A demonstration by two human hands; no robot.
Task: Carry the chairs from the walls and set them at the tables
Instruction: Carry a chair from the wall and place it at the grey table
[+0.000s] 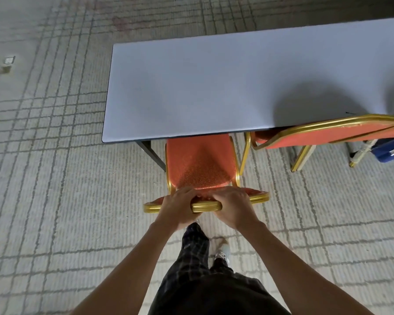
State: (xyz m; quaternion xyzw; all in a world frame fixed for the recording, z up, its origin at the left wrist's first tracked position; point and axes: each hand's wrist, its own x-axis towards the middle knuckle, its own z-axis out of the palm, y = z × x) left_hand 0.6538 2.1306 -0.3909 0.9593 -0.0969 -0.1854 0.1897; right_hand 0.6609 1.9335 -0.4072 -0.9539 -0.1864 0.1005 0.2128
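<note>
Chair (200, 164) at table (237, 83); left hand (178, 206), right hand (233, 204) clasp its backrest.

The light is soft, dim and even. A broad round shadow darkens the pale surface (214, 83) beyond and right of the right grip (234, 205). Lines on the floor (43, 178) bow toward the edges; far left of the left grip (178, 208) detail smears.
</note>
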